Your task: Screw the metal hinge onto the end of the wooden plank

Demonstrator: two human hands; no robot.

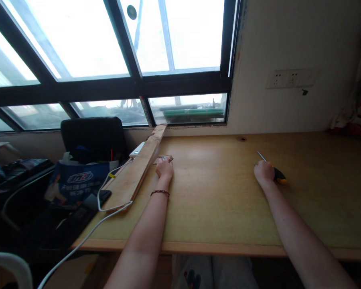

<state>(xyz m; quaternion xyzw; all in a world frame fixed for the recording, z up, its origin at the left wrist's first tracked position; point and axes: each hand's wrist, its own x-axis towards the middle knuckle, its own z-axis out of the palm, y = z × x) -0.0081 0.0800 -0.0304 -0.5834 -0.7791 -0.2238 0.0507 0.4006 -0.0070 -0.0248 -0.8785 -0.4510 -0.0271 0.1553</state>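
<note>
My left hand is closed over a few small metallic pieces near the board on the left part of the table. A small flat brown item shows just beyond its fingers; its kind is too small to tell. On the right, my right hand is closed around a screwdriver with a black and yellow handle. The screwdriver's thin metal shaft points up and left, past the fingers. Both hands rest low, at the tabletop, wide apart.
The wooden table reaches to the wall. A long wooden board lies along its left side, with a white power strip and a white cable beside it. Left stand a black chair and a blue bag.
</note>
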